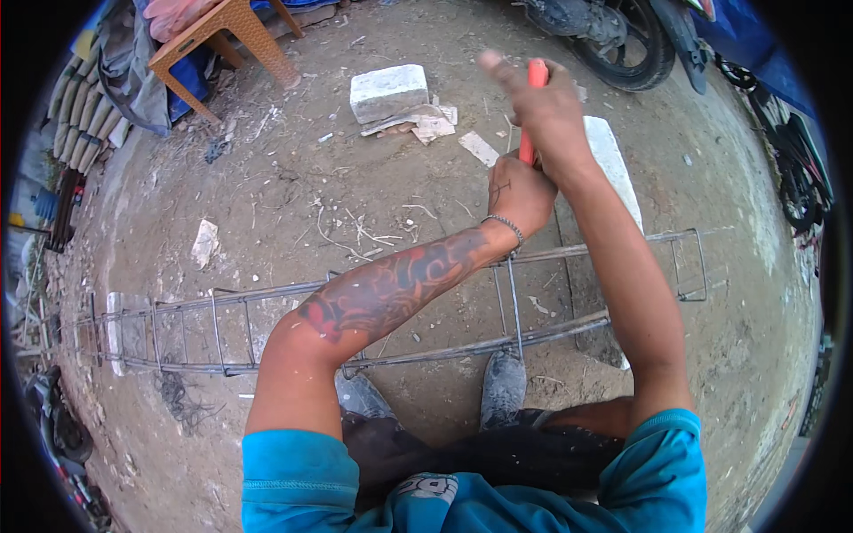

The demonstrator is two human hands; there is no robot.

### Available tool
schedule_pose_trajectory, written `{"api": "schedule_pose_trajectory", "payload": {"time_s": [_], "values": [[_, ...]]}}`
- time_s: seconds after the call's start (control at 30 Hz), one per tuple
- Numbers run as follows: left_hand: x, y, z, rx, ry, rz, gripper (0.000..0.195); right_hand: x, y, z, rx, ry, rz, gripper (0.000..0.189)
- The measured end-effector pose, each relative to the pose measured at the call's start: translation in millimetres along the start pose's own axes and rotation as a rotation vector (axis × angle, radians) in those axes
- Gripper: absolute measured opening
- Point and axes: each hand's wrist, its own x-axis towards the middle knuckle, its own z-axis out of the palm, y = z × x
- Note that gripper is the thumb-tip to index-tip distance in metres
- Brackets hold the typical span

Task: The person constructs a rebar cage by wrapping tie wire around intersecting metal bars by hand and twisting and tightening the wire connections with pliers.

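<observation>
My right hand (550,113) is around a tool with a red handle (528,148), one finger or the thumb stretched out to the upper left and slightly blurred. Directly below it, my left hand (523,190) is curled at the handle's lower end. What lies inside that fist is hidden, as is the tool's head. Under both forearms runs a long reinforcing-bar cage (560,332) with square stirrups (214,326). It crosses in front of my shoes (504,386) and rests over a pale block at each side, the right block (610,163) partly behind my right forearm.
Ahead on the dirt ground stands a white block (388,90) beside flat scraps (433,123). A brown plastic chair (226,30) is at the upper left, a motorcycle wheel (626,46) at the upper right. Tangled dark wire (176,393) lies near the cage's left part.
</observation>
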Motion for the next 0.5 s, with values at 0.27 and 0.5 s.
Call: {"api": "schedule_pose_trajectory", "payload": {"time_s": [0.27,0.5], "values": [[35,-22,17,0.368,-0.093,-0.207,0.028,43,75,7,-0.233,0.009,0.325,0.040],[45,-34,21,0.136,-0.194,-0.604,0.017,51,127,17,0.065,-0.002,0.779,0.019]]}}
